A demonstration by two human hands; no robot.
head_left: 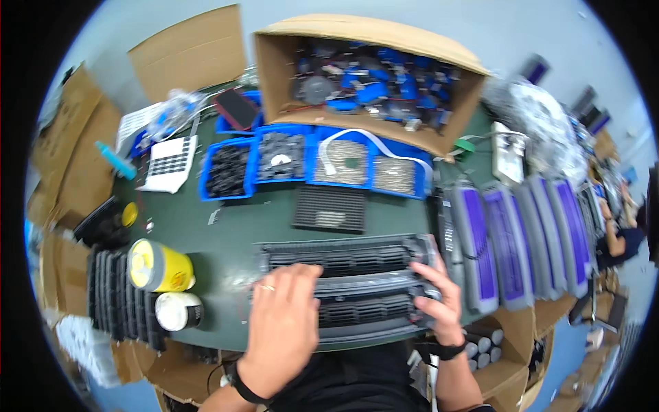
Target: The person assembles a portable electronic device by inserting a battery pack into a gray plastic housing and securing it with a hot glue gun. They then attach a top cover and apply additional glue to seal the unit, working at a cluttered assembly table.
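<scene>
Head: 2 hands (pixel 283 319) touch slatted housings (pixel 364 312).

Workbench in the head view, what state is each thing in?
Left hand: palm down over the black parts' left end
Right hand: fingers spread at their right end
Black slatted parts: lying lengthwise on the bench
Cardboard box: open, filled with blue and grey parts
Blue bins: open, holding small parts
Purple-and-grey panels: lined up in a row
Yellow tub: open or closed, unclear
</scene>
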